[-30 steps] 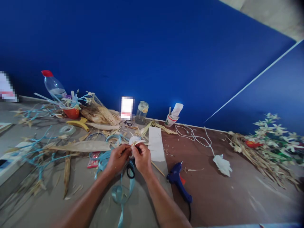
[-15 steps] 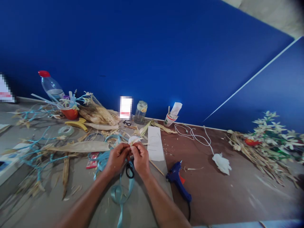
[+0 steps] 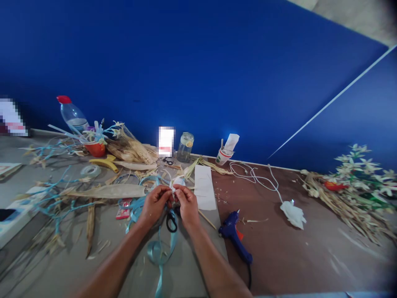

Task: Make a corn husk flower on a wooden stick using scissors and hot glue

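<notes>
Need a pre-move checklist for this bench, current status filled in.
1. Grip: ok. Left hand and right hand meet at the fingertips on a small pale piece.
2. Glue gun apart from the hands: ok. It lies on the brown surface, beyond the right forearm.
3. Glue gun hot: cannot tell.
4. Blue ribbon tidy: not ok. It lies loose beside the left hand and between the forearms.
5. Glass jar upright: ok, standing near the blue wall.
6. Pale piece intact: cannot tell; fingers partly cover it.
</notes>
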### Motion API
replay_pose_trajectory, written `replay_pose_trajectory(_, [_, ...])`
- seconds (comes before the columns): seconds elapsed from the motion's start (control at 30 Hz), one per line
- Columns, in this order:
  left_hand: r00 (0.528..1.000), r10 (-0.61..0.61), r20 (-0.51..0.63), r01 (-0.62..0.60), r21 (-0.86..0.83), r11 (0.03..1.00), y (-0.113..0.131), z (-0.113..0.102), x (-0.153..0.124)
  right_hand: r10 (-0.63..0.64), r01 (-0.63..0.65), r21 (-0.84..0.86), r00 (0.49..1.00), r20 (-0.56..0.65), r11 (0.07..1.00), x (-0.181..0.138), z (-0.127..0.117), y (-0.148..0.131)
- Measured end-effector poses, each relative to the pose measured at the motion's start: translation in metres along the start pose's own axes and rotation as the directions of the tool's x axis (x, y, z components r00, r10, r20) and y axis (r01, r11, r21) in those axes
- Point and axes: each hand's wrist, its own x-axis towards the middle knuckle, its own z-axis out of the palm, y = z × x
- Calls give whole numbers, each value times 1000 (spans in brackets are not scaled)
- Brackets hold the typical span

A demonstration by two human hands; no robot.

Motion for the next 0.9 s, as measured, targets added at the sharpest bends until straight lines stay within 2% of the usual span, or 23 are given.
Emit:
replay_pose_trajectory(0.23, [999, -42, 19, 42, -18, 999, -4, 0, 0, 6, -6, 40, 1000, 9, 999, 0, 1, -5])
replay_pose_trajectory(0.33, [998, -54, 38, 55, -29, 998, -6, 2, -1, 30, -33, 66, 998, 48, 997, -1, 3, -7])
replay_pose_trajectory(0.5, [991, -71, 110, 74, -19, 997, -5, 4, -3, 34, -34, -8, 998, 57, 999, 1, 0, -7])
replay_pose_trajectory(0.67, [1000, -3, -15, 4, 82, 997, 1, 0, 0, -46, 45, -92, 999, -6, 995, 3, -3, -8])
replay_pose_trajectory(0.9, [997, 18, -80, -14, 50, 999, 3, -1, 3, -66, 64, -166, 998, -3, 984, 5, -5, -5])
